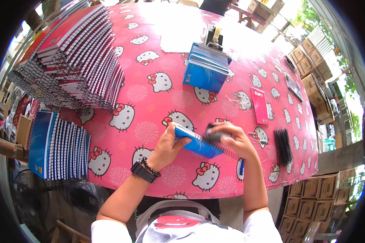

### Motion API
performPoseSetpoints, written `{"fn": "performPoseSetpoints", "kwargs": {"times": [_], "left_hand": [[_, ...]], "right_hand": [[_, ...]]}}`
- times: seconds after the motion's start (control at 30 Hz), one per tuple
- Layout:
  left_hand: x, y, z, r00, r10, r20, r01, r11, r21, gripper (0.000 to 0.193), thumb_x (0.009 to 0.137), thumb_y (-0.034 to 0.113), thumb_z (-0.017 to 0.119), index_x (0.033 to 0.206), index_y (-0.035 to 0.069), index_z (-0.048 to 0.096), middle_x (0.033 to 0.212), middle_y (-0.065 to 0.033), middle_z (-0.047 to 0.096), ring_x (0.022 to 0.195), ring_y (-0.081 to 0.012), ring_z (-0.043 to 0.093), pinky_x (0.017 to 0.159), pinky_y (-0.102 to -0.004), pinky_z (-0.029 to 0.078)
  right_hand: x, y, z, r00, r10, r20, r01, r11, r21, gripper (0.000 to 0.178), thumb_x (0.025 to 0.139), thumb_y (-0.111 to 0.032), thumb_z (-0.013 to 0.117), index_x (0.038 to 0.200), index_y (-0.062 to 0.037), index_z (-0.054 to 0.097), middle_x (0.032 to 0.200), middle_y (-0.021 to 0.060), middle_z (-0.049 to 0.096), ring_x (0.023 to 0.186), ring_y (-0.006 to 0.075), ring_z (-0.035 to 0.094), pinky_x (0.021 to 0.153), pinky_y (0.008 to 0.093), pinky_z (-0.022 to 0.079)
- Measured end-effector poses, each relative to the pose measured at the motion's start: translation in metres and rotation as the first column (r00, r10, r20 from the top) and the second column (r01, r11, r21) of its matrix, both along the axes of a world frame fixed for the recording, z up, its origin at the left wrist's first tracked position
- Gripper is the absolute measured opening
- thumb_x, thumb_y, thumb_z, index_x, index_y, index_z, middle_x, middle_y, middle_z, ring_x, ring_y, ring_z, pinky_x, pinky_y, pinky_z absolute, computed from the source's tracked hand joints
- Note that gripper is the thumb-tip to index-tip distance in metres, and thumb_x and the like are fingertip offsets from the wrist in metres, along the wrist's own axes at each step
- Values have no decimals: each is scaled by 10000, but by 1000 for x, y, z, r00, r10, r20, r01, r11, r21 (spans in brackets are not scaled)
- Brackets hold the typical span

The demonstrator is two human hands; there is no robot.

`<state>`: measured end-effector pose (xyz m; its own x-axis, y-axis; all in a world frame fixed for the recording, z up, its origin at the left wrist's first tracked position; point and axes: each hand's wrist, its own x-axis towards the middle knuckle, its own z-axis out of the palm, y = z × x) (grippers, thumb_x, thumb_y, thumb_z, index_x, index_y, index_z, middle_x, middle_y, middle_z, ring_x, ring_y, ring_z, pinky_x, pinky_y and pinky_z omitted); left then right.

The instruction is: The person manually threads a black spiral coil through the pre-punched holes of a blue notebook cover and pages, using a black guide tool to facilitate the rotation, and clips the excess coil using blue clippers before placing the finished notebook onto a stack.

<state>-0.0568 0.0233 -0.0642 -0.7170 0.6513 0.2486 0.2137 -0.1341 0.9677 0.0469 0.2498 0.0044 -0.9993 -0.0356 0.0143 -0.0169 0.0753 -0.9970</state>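
Observation:
My left hand (166,145) grips a blue notebook (198,145) by its left end, thumb on the cover, above the near middle of the table. A dark spiral coil (228,151) runs along the notebook's edge and sticks out past its right end. At that edge, my right hand (236,139) has its fingers closed round a dark, rounded object (213,133). Its kind cannot be made out, as it is smeared and partly covered. Beside my right forearm lies a slim blue thing (241,167), partly hidden by the arm.
Tall stacks of red spiral notebooks (71,34) and blue spiral notebooks (42,141) stand left. Ahead are more blue notebooks (205,75) and a tape dispenser (214,37). On the right lie a pink cover (259,106), black coils (283,146) and a phone-like object (294,86). Cardboard boxes (310,202) stand beyond.

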Motion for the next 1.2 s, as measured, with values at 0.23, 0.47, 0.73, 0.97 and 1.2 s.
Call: {"fn": "performPoseSetpoints", "kwargs": {"times": [0.23,0.47,0.73,0.97,1.2], "left_hand": [[0,2,0,999,-34,-31,35,999,23,320,892,166,640,1090,39,423,959,-110,551,884,-196,560,783,-337,469],[-5,-4,2,986,-141,90,139,990,32,261,889,56,615,1066,75,424,1029,-63,542,1022,-145,518,910,-322,420],[-6,-2,2,986,-169,5,168,981,94,251,903,132,624,1059,52,444,963,-81,544,873,-156,543,795,-305,452],[-4,-6,3,980,-137,145,132,990,39,181,935,126,577,1043,65,445,921,-19,499,870,-103,481,801,-263,418],[-5,-4,9,973,-155,173,149,988,48,172,939,113,572,1039,80,437,939,7,463,880,-70,446,810,-238,399]], "right_hand": [[-14,-5,-1,997,72,32,-74,996,46,520,836,-446,583,1057,19,655,1149,127,614,1123,233,540,973,358,389],[-3,-14,-3,999,23,-42,-33,971,-237,861,773,-723,507,1070,77,622,1146,181,606,1099,244,562,971,361,398],[8,-12,5,1000,6,-27,-7,997,-74,696,774,-598,630,1094,21,646,1153,164,612,1175,261,493,1009,418,357],[10,-53,41,798,87,-597,523,394,756,593,516,-299,866,1056,-167,661,1285,167,491,1117,310,484,926,420,381],[25,-58,42,849,235,-473,340,441,831,564,485,-295,869,1007,-224,666,1331,130,437,1079,295,484,919,393,362]]}}
